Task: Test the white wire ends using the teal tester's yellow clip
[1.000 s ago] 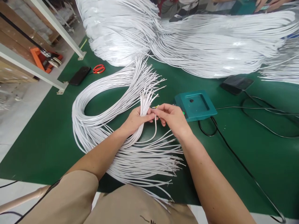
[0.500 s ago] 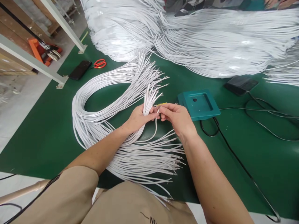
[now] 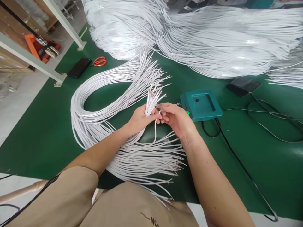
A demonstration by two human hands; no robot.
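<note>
My left hand (image 3: 140, 119) is closed around a bunch of white cables (image 3: 151, 100), their stripped ends fanning upward above the fist. One single cable (image 3: 155, 130) loops up from below, its end at my left thumb tip. Against that end, the fingers of my right hand (image 3: 176, 118) are curled together. A small dark piece (image 3: 157, 108) shows between the two hands; its kind cannot be made out. More white cables (image 3: 146, 157) lie spread under my forearms. Another curved bundle (image 3: 101, 85) rests just beyond my left hand.
A teal box (image 3: 201, 105) with a lit green lamp (image 3: 188, 112) sits right of my hands. A black device (image 3: 243, 85) and cords lie beyond it. Large white cable heaps (image 3: 220, 41) fill the back. A black phone-like slab (image 3: 79, 67) and red-handled scissors (image 3: 99, 61) lie left.
My right fingers have shifted slightly and curled, and a dark piece shows at the cable end. The yellow item behind them is out of sight. A green lamp on the teal box is now visible.
</note>
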